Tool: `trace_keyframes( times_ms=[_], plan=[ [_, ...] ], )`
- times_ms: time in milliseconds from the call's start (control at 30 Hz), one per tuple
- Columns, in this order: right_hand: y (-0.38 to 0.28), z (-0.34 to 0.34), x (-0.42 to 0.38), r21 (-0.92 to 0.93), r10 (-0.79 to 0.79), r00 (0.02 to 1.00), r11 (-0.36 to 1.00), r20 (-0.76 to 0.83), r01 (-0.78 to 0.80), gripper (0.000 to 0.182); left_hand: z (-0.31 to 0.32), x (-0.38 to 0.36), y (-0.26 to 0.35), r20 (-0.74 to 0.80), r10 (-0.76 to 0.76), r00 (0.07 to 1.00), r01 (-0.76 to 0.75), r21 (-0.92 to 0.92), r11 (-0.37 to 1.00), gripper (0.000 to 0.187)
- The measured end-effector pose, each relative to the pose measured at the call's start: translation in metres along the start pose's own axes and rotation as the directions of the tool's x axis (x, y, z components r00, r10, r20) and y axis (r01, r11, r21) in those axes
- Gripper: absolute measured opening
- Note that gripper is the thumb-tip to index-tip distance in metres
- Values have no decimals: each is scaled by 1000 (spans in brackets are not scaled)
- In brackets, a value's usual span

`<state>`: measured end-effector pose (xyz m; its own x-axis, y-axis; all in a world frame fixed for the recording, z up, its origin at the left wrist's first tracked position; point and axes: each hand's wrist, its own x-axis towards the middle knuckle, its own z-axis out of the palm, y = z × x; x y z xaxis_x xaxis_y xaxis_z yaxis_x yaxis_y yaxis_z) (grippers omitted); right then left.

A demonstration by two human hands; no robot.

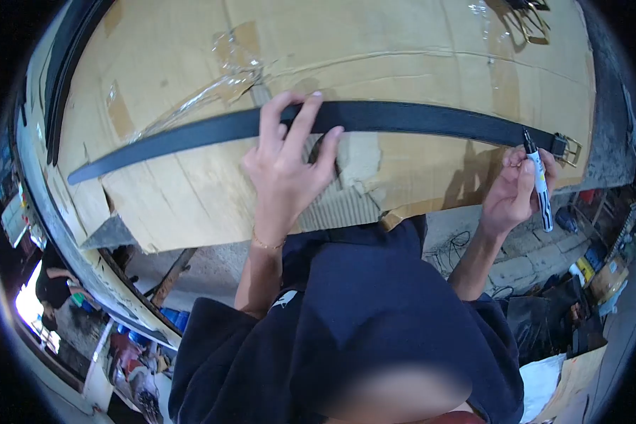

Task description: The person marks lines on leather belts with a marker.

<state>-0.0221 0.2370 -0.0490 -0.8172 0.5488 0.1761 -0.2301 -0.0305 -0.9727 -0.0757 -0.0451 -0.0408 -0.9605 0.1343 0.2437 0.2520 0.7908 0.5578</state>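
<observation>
A black belt (pixel 403 116) lies stretched across the cardboard, its pointed end at the left and its metal buckle (pixel 572 150) at the right. My left hand (pixel 288 152) rests over the middle of the strap, fingers spread, with a fingertip at the far edge and the thumb at the near edge. My right hand (pixel 517 189) is closed around a white-and-blue marker pen (pixel 539 184). The pen's dark tip points away from me and overlaps the strap close to the buckle.
Taped cardboard (pixel 191 205) with torn patches covers the work surface. More black straps (pixel 67 78) lie along its left edge, and several buckles (pixel 530 21) sit at the far right. Another person (pixel 53 286) is at the lower left. Boxes (pixel 608 279) and clutter fill the floor at right.
</observation>
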Motion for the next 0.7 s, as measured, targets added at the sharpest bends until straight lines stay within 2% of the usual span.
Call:
trace_keyframes(
  times_ms=[133, 200, 267, 367, 400, 467, 500, 533, 600, 633, 700],
  plan=[
    [-1, -14, 9, 16, 6, 998, 1000, -55, -5, 21, -3, 0, 8, 91, -86, 992, 83, 32, 996, 44],
    [1, -13, 11, 239, 4, 997, 971, 79, -23, 18, -3, 1, 5, 48, -47, 998, 46, 17, 999, 42],
    [1, 0, 10, 269, 0, 997, 963, 71, -19, 17, -1, 0, 1, 30, -18, 999, 17, 34, 999, 41],
    [-6, 25, 1, 111, 96, 994, 989, 50, -101, 17, -1, 1, -2, -6, -2, 1000, 2, 46, 999, 40],
    [-7, 36, -1, 139, 112, 991, 983, 71, -120, 17, -1, 0, -4, -8, 2, 1000, -2, 19, 1000, 40],
    [-13, 53, -4, -108, 195, 962, 978, 192, -176, 19, 1, -2, -5, -21, -24, 999, 25, 17, 1000, 39],
    [-14, 62, -6, -159, 226, 950, 968, 216, -194, 21, 1, -1, -4, -13, -20, 1000, 20, 19, 1000, 39],
    [-13, 71, -5, -200, 178, 939, 972, 295, -121, 21, 1, -1, -3, -4, -13, 1000, 13, 14, 1000, 39],
    [-9, 89, -6, -264, 128, 919, 964, 373, -27, 20, -1, 1, -1, 4, -30, 1000, 30, 8, 1000, 39],
    [-12, 97, -8, -255, 185, 908, 963, 375, -90, 17, 0, 1, -2, 1, -20, 1000, 20, 7, 1000, 38],
    [-6, 108, -11, -228, 181, 911, 969, 371, -100, 15, -1, -1, -3, -2, -23, 1000, 23, 3, 1000, 37]
  ],
)
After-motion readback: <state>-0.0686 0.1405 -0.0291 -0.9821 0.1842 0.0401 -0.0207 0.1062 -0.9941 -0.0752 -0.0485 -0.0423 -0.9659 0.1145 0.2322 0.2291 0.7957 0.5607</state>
